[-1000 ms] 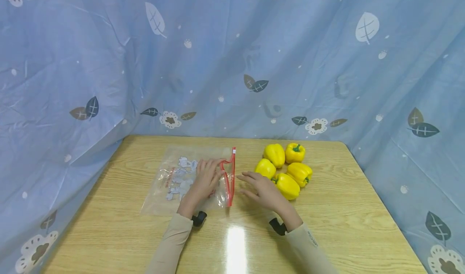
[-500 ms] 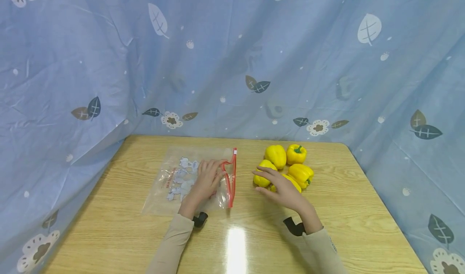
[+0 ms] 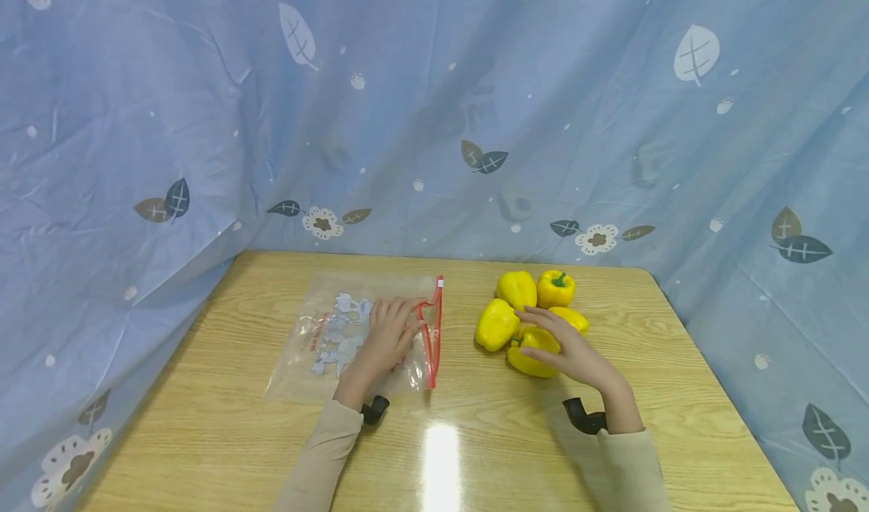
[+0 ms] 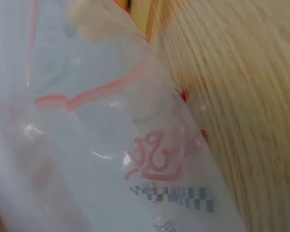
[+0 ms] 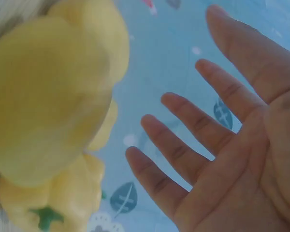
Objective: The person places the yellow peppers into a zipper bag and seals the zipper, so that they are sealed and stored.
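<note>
A clear plastic bag with a red zip edge and printed figures lies flat, its mouth toward the right. My left hand rests on it near the mouth, fingers slightly bent; whether it pinches the film is unclear. The left wrist view is filled by the bag, with red print. Several yellow peppers stand in a cluster right of the bag. Over the nearest pepper my right hand hovers with spread fingers, holding nothing. The right wrist view shows that hand beside large yellow peppers.
The wooden table reaches a blue patterned curtain at the back and both sides. A bright reflection lies on the table between the forearms. A black wrist mount sits at the right wrist, another at the left.
My right hand has moved right, from beside the bag's mouth to over the peppers. The left hand has stayed on the bag. The front-left pepper now shows uncovered.
</note>
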